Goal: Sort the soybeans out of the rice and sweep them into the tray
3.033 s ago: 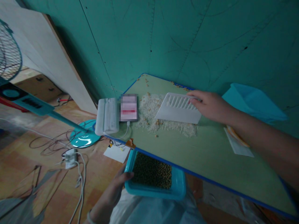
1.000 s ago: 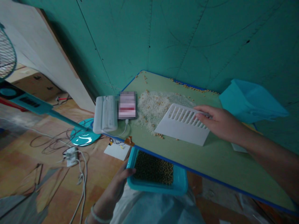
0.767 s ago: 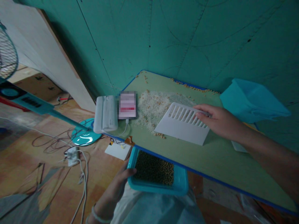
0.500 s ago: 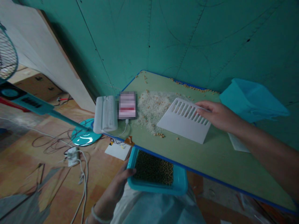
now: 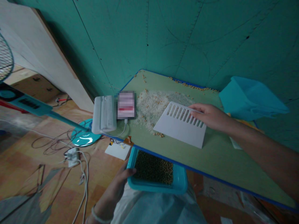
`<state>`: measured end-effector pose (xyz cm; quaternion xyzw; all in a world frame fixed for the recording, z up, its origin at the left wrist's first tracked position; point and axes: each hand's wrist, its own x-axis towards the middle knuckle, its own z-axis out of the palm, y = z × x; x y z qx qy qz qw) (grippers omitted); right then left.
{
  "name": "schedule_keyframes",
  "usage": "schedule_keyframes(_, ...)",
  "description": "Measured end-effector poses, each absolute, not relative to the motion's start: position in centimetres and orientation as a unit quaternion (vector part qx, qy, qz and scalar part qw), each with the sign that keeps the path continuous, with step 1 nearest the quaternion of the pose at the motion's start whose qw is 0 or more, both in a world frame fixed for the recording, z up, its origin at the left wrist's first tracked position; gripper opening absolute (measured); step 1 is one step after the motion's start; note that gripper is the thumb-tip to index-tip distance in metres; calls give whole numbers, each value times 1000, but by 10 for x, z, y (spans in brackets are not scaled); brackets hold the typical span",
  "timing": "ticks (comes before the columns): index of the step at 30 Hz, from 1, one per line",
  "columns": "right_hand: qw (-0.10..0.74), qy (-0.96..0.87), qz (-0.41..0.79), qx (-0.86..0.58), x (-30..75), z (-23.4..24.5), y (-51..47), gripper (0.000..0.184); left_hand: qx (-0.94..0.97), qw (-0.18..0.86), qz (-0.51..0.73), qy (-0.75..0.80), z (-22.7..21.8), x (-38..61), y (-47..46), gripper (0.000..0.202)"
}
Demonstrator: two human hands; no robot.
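Observation:
My right hand (image 5: pixel 204 115) grips the upper right edge of a white slotted scraper (image 5: pixel 179 132), which is tilted over the table top. Left of it, a spread of white grains (image 5: pixel 149 105), perhaps rice, lies mixed with a few yellow beans. A small cluster of yellow beans (image 5: pixel 159 134) sits by the scraper's lower left corner. Below the table's front edge, my left hand (image 5: pixel 125 175) holds the left rim of a turquoise tub (image 5: pixel 156 187) over my lap. Dark green and pale yellow beans (image 5: pixel 154 168) fill part of the tub.
A white box-shaped device (image 5: pixel 104 114) and a pixelated phone-like object (image 5: pixel 126 105) with a cable lie on the table's left end. A turquoise bin (image 5: pixel 252 98) stands at the back right. Scattered beans line the rear edge. A fan stand (image 5: pixel 86 132) and cables occupy the floor.
My right hand has moved the scraper slightly left and toward the table's front edge. My left hand and the tub stay in place.

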<state>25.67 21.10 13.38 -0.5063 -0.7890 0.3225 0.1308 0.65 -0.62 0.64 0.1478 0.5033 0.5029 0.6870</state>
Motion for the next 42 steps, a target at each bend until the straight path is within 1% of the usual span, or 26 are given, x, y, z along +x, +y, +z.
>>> schedule_keyframes(4,126,-789,327,-505,255,131,213,23,145,675,506,517,5,7,-6,33)
schedule_keyframes(10,125,-778,357,-502,251,128,214,18,150,682,499,513,6,6,-4,26)
schedule_keyframes(15,120,-762,382,-509,247,127,214,20,156,685,495,512,5,5,-3,29)
schedule_keyframes(21,104,-766,385,-505,242,128,213,21,149,676,507,513,6,7,-4,32)
schedule_keyframes(29,88,-777,393,-484,239,124,214,19,150,685,505,502,3,7,-4,29)
schedule_keyframes(34,73,-769,408,-486,234,121,212,17,145,678,507,513,2,7,-5,34)
schedule_keyframes(38,69,-759,430,-484,228,122,207,17,138,684,510,503,3,6,-5,29)
schedule_keyframes(42,58,-760,444,-471,224,121,200,19,118,676,503,525,9,1,-3,39)
